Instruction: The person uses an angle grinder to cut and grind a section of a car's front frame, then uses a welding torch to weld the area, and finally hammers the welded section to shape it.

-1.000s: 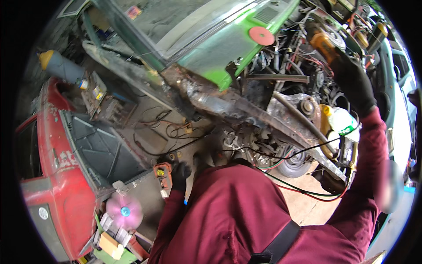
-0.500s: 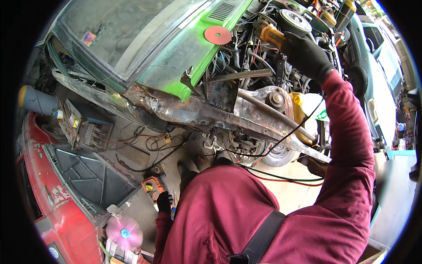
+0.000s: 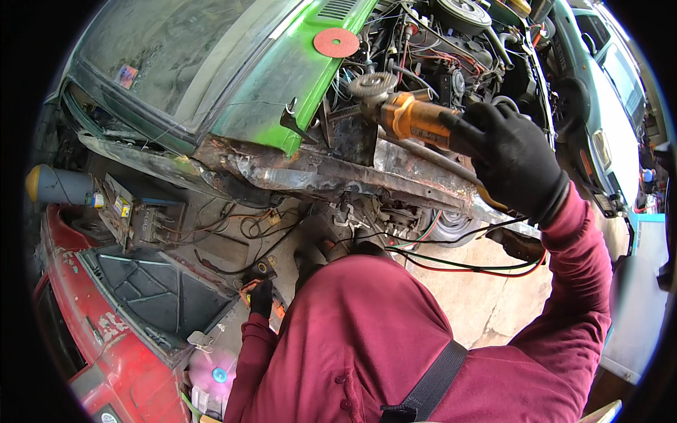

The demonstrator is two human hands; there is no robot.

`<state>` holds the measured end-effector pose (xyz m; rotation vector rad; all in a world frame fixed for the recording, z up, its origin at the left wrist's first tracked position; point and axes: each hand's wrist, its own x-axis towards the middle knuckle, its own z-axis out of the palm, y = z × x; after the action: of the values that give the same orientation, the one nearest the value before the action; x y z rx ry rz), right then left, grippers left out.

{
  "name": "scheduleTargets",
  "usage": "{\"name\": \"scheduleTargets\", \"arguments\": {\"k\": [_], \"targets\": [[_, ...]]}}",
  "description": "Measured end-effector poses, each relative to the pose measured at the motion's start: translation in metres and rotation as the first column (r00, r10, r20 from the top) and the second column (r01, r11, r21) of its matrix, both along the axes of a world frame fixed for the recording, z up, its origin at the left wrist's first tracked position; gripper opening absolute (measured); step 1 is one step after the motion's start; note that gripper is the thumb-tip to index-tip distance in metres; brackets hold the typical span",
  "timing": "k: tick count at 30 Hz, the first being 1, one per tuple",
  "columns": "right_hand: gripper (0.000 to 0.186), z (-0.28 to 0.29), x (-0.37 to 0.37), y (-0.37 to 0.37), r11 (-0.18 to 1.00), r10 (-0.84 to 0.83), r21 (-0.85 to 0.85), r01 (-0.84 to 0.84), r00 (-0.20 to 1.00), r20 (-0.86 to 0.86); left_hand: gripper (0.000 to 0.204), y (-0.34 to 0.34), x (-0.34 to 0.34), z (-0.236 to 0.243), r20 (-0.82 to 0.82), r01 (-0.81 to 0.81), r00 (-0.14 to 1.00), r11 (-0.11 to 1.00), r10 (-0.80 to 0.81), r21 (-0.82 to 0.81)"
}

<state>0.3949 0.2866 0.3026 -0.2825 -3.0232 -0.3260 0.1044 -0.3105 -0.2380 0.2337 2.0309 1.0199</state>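
Note:
My right hand [image 3: 518, 151], in a black glove, is closed around an orange and black angle grinder [image 3: 416, 121]. A worn round disc [image 3: 372, 84], looking like a wire wheel, sits on its head. The grinder is raised above the rusty inner fender [image 3: 338, 180] of a green car, its black cord hanging past my forearm. Low on the left, my gloved left hand [image 3: 261, 299] is over an orange object [image 3: 279, 309] whose kind I cannot make out. The left fingers are mostly hidden. A red sanding disc [image 3: 336, 43] lies on the green cowl [image 3: 282, 106].
The engine bay [image 3: 451, 56] is open, full of hoses and wires. Red and green hoses [image 3: 479, 268] hang across the gap before me. A red car door [image 3: 113, 338], a pink jug [image 3: 210, 374] and a gas cylinder [image 3: 60, 187] stand left. Another car [image 3: 599, 92] is at right.
My right hand has brought the grinder down and nearer, from over the engine to above the fender. My left hand has reached forward over the orange object. The view has shifted slightly.

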Motion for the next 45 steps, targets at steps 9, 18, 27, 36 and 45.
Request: {"name": "scheduleTargets", "arguments": {"k": [9, 18, 27, 36, 45], "targets": [[0.052, -0.035, -0.039, 0.005, 0.995, 0.085, 0.042, -0.091, 0.988, 0.132, 0.028, 0.033, 0.016, 0.032, -0.08, -0.06, 0.994, 0.986, 0.073, 0.157], [0.057, -0.02, -0.071, 0.011, 0.976, 0.217, -0.038, -0.214, 0.964, 0.152, 0.029, -0.065, 0.099, -0.022, 0.102, -0.182, 0.979, 0.982, 0.177, 0.041], [0.061, 0.011, -0.045, -0.027, 0.979, 0.047, -0.199, -0.033, 0.997, 0.064, 0.03, -0.075, 0.12, -0.014, 0.094, -0.328, 0.942, 0.942, 0.321, 0.07], [0.068, 0.01, -0.004, -0.092, 0.844, 0.051, -0.536, 0.013, 0.993, 0.105, 0.026, 0.068, 0.088, 0.145, 0.067, 0.073, 0.994, 0.973, -0.089, 0.218], [0.071, -0.136, -0.072, -0.268, 0.557, 0.021, -0.829, 0.055, 0.997, 0.08, 0.042, 0.097, 0.081, 0.215, 0.322, 0.07, 0.844, 0.682, -0.43, 0.728]]}}
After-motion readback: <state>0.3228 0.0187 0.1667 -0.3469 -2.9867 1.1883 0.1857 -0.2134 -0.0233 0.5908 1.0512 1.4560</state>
